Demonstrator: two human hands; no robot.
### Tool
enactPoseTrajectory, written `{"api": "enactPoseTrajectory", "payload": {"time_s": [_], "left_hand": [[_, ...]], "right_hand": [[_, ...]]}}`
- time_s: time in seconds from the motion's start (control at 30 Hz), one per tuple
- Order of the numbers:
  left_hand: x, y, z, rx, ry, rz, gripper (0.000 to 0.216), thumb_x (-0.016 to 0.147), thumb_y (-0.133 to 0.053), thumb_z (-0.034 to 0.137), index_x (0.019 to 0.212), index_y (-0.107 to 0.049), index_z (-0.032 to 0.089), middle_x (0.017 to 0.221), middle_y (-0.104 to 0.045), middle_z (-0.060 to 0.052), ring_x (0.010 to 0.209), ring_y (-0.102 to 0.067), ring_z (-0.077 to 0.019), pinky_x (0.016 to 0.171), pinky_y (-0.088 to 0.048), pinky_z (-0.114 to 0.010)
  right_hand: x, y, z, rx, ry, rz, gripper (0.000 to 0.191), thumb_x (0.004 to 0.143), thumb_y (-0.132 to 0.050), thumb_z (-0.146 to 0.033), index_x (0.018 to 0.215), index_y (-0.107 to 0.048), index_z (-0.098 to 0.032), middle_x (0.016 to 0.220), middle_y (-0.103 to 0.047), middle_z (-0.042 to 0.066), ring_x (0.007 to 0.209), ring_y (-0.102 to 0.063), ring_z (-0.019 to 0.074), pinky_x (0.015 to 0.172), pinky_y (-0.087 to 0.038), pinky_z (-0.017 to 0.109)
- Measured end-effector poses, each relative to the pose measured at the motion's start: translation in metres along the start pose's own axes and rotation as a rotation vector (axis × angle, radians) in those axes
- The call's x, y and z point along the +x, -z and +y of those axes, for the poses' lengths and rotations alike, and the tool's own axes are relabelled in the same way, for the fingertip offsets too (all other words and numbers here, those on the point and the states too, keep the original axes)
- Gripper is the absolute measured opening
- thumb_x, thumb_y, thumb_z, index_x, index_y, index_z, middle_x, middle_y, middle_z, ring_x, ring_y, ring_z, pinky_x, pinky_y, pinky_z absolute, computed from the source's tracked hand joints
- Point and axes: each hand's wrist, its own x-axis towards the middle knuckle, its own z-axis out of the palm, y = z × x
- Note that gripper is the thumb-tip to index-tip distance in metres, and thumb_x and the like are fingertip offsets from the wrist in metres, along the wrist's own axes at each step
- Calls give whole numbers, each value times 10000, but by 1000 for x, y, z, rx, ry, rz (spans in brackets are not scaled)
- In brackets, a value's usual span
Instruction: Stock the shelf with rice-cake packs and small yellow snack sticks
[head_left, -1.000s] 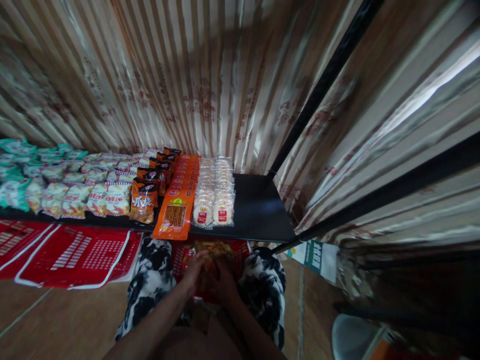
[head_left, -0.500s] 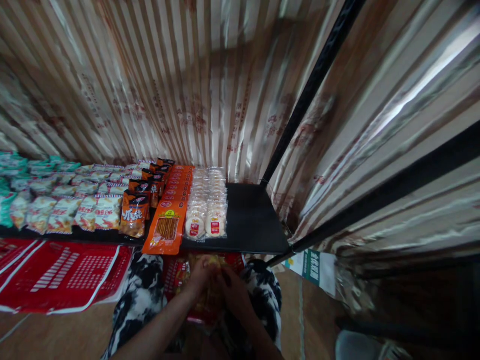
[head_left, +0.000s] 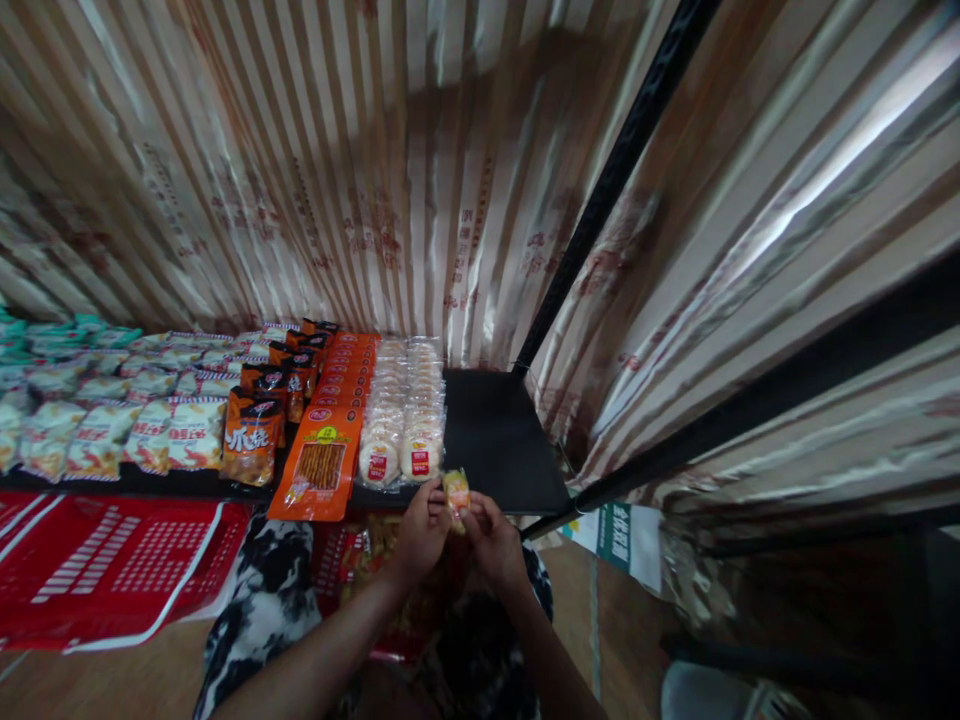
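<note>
"While the left hand [head_left: 420,528] is pinching the small yellow pack [head_left: 457,493], what is the right hand [head_left: 495,540] doing?"

"It is pinching it too. Fingers on both sides are holding the pack."

"Where are they holding it?"

"They are holding it up by the near edge of the black shelf [head_left: 504,430], just right of the front white snacks [head_left: 401,420]. I cannot tell if it is touching the shelf."

"What is lying left of the white snacks?"

"Orange packs [head_left: 321,440] are lying right beside them, and a red basket [head_left: 127,560] is sitting at the near left."
</note>
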Motion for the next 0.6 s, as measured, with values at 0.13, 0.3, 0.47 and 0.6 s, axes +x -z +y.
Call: {"api": "enactPoseTrajectory", "payload": {"time_s": [0.13,0.3,0.47,0.6], "left_hand": [[1,-10,7,20,-75,11,300,730,-543,203,1027,-567,174,1081,-583,-98,922,-574,-193,829,-469,-306],[11,-22,11,172,-124,19,297,733,-486,166,1016,-575,183,1055,-568,-94,995,-532,-216,872,-449,-333],[25,-31,11,300,-129,24,329,722,-477,161,1033,-584,165,1029,-567,-109,974,-523,-236,888,-418,-349],[38,-40,13,292,-97,15,345,700,-494,134,1029,-595,158,1041,-580,-109,1010,-506,-246,943,-371,-338]], "right_hand": [[12,6,2,17,4,40,358,789,-488,-420,1044,-578,-187,947,-702,77,833,-666,202,766,-523,308],[26,11,5,-20,-7,48,347,784,-491,-408,1026,-593,-181,940,-697,76,835,-660,194,781,-514,302],[39,18,9,-283,73,143,318,772,-493,-378,985,-642,-194,903,-666,61,804,-626,179,773,-491,295],[49,24,8,-413,90,173,308,782,-492,-364,997,-653,-213,855,-647,43,721,-606,155,697,-479,263]]}}
